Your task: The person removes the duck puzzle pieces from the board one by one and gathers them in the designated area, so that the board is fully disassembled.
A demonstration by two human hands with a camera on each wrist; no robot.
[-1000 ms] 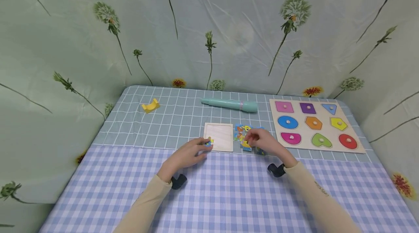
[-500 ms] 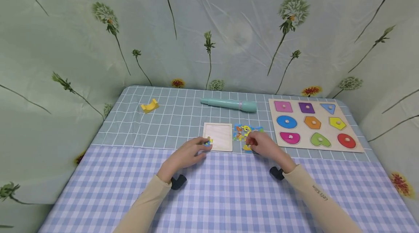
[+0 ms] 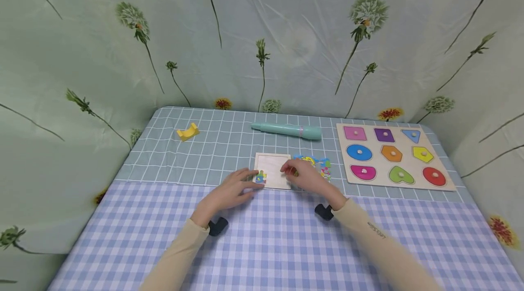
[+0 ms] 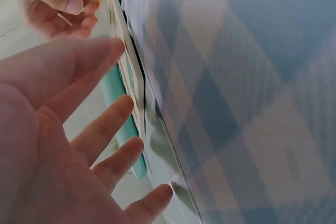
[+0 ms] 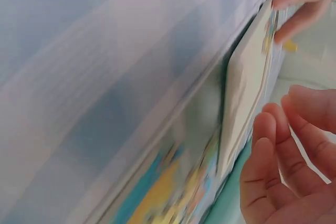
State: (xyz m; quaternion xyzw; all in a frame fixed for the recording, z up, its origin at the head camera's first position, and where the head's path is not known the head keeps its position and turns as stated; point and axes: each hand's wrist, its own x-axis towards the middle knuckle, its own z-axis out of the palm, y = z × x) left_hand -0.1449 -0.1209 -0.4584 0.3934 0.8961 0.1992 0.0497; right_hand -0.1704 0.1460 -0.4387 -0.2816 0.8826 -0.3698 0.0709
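A square wooden puzzle tray (image 3: 270, 166) lies near the middle of the table, with a blue, green and yellow jigsaw piece (image 3: 260, 177) in its near left corner. My left hand (image 3: 231, 189) has its fingers extended, tips right at that corner. Over the tray's right edge, my right hand (image 3: 308, 178) pinches a small jigsaw piece (image 3: 295, 173), mostly hidden by the fingers. More colourful jigsaw pieces (image 3: 325, 163) lie right of the tray, partly behind this hand. The right wrist view shows some of those pieces (image 5: 157, 187) blurred below the right hand (image 5: 294, 156).
Behind the tray lies a teal tapered tube (image 3: 286, 130). At the right is a wooden shape board (image 3: 378, 138) with knobbed coloured pieces. A yellow curved block (image 3: 188, 132) sits back left. A flowered curtain (image 3: 303, 54) hangs behind the table.
My right hand has moved left from the loose pieces to the tray's right edge, carrying a piece. The left fingers have shifted slightly, uncovering more of the corner piece.
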